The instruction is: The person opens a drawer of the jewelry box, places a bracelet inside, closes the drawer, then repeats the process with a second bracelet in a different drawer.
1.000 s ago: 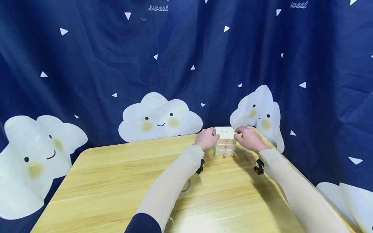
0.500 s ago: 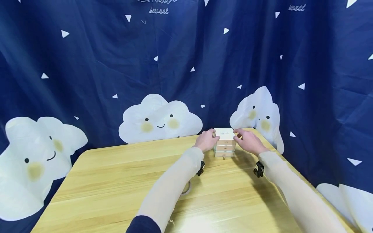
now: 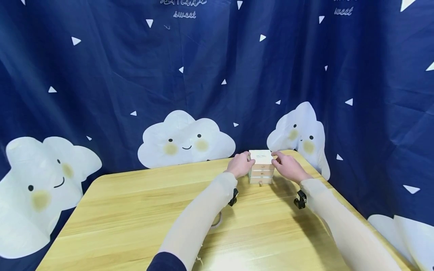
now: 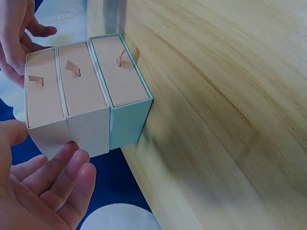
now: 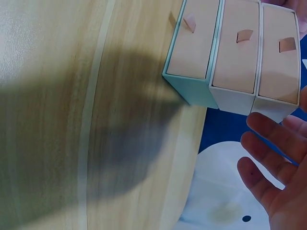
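Note:
A stack of three small drawer boxes (image 3: 262, 174) stands upright at the table's far right corner, the upper two white and the lowest mint green, all with pink fronts and small tabs. The left hand (image 3: 240, 164) touches the upper part's left side; in the left wrist view its thumb lies at the top box's corner and the fingers (image 4: 82, 177) spread along the side. On the opposite side is the right hand (image 3: 291, 167), thumb and fingertips at the top box. Its other fingers (image 5: 271, 153) extend loosely below in the right wrist view.
The stack is near the wooden table's (image 3: 135, 195) back and right edges. A round, ring-like item (image 3: 218, 220) lies on the table, partly hidden by the left forearm. Behind hangs a dark blue curtain (image 3: 203, 49) with cloud prints.
The head view has tilted up slightly, so the scene sits a little lower. Both hands remain beside the stack, with barely any visible movement.

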`<action>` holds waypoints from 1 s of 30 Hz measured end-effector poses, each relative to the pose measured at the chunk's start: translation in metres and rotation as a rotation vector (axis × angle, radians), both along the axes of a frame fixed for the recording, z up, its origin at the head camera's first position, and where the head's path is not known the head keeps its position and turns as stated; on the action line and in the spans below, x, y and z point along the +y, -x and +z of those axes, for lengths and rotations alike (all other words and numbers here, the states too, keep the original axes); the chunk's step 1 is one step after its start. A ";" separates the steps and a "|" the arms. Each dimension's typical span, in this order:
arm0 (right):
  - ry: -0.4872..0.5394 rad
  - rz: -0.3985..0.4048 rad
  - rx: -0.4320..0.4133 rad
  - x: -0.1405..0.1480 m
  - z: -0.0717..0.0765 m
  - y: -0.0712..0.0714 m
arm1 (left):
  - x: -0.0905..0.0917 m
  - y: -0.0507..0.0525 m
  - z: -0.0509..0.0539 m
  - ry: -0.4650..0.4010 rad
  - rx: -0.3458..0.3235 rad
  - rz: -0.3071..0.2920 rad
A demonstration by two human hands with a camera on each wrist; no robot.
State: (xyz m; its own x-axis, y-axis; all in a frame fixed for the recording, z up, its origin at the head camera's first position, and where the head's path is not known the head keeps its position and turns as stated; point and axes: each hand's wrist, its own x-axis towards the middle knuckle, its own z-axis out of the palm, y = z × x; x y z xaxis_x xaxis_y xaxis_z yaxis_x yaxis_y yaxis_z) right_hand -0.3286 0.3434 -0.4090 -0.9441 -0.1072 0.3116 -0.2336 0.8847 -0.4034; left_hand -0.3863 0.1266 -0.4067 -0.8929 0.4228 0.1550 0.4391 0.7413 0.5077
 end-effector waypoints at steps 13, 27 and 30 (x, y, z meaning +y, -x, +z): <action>0.032 0.009 0.002 0.000 -0.003 0.001 | -0.001 -0.004 0.001 -0.013 0.008 -0.003; 0.036 -0.019 0.034 -0.003 -0.005 0.003 | 0.000 -0.006 0.001 -0.040 -0.007 0.005; 0.048 -0.021 0.036 -0.003 -0.006 0.003 | 0.000 -0.006 0.001 -0.048 -0.017 -0.002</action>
State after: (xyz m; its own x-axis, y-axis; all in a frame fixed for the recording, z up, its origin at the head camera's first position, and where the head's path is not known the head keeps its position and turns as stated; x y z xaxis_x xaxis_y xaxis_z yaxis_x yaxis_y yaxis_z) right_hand -0.3317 0.3403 -0.4154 -0.9342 -0.0716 0.3495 -0.2303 0.8693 -0.4374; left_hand -0.3799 0.1269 -0.4053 -0.8947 0.4171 0.1601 0.4317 0.7150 0.5499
